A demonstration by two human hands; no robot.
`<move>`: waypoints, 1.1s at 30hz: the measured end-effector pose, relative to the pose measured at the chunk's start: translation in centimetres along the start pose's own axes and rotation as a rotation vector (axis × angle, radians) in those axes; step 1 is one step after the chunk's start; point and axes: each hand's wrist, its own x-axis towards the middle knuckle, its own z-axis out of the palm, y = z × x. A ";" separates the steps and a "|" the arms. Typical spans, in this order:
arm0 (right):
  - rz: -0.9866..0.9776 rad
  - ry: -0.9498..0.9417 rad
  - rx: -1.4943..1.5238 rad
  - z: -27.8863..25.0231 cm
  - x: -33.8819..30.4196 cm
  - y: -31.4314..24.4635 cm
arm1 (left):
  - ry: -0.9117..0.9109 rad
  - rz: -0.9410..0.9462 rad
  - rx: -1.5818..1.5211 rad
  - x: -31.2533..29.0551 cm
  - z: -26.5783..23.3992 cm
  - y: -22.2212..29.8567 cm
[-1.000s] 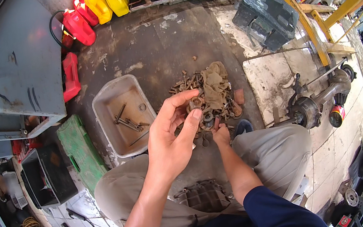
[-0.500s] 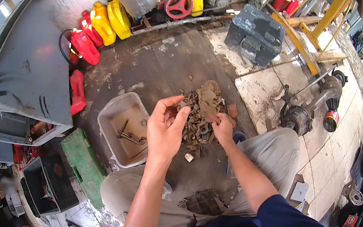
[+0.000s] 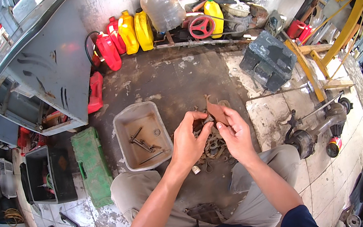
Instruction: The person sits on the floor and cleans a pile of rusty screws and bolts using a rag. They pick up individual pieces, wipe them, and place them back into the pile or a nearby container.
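Observation:
My left hand (image 3: 189, 139) pinches a small greyish metal part (image 3: 208, 119) between thumb and fingers; its exact kind is too small to tell. In my right hand (image 3: 237, 137) is a reddish-brown piece of sandpaper (image 3: 216, 112), held upright between thumb and fingers. The two hands are close together, with the sandpaper right beside the metal part. Below them lies a pile of dirty small metal parts (image 3: 215, 148), largely hidden by the hands. A brownish rag (image 3: 224, 103) shows only in part behind my right hand.
A grey plastic tub (image 3: 122, 143) with several bolts (image 3: 138, 141) stands left of the pile. Farther left are a green case (image 3: 91, 167) and a black crate (image 3: 61, 173). A dark toolbox (image 3: 268, 60) and an axle-like metal assembly (image 3: 317, 128) sit to the right.
My right hand has left the pile and rag and risen, now holding the sandpaper that lay beside the pile. My left hand has come nearer to it. The view has shifted.

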 end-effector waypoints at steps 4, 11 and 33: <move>0.012 -0.086 -0.041 -0.3 0.2 0.4 | -0.009 0.084 0.083 -0.1 0.1 -0.6; -0.087 -0.001 -0.304 -0.3 0.0 -0.8 | -0.027 -0.015 0.075 -0.1 1.1 -0.5; -0.105 0.021 -0.473 -0.5 -0.5 -0.8 | 0.024 -0.097 0.042 -0.5 3.0 -2.8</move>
